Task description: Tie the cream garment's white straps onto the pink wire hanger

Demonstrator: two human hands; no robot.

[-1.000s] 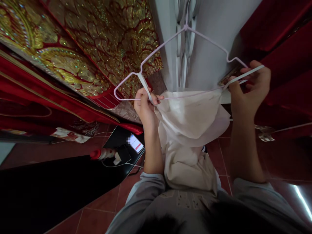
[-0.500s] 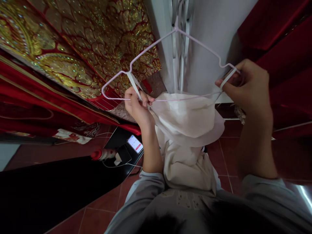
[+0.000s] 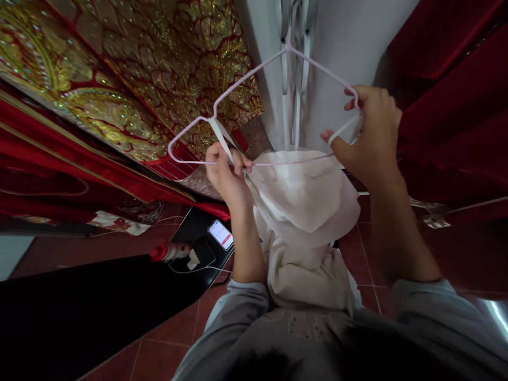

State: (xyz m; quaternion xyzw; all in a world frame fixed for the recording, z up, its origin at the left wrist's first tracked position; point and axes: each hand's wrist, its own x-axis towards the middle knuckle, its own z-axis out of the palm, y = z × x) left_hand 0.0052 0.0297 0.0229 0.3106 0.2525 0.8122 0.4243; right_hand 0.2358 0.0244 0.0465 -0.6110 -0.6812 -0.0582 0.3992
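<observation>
A pale pink clothes hanger point(image 3: 257, 66) hangs by its hook in front of me. A thin white garment point(image 3: 304, 193) droops below its bottom bar. At the left, one white strap point(image 3: 223, 138) loops over the hanger's notch. My left hand point(image 3: 228, 172) is closed on the bottom bar and the garment's edge by that strap. My right hand point(image 3: 375, 132) has the other strap point(image 3: 344, 128) stretched over its thumb, with the fingers at the hanger's right notch. This strap sits inside the hanger's right end, which the hand largely hides.
Red and gold sequined clothes point(image 3: 159, 69) hang at the left; dark red fabric point(image 3: 456, 116) hangs at the right. Metal rods point(image 3: 296, 106) run behind the hanger. A lit phone point(image 3: 221, 234), a red-capped bottle point(image 3: 169, 252) and a cable lie on a black surface low at left.
My right hand has moved left and in, from the hanger's right end to its right notch, bringing the strap with it. My left hand stays nearly in place.
</observation>
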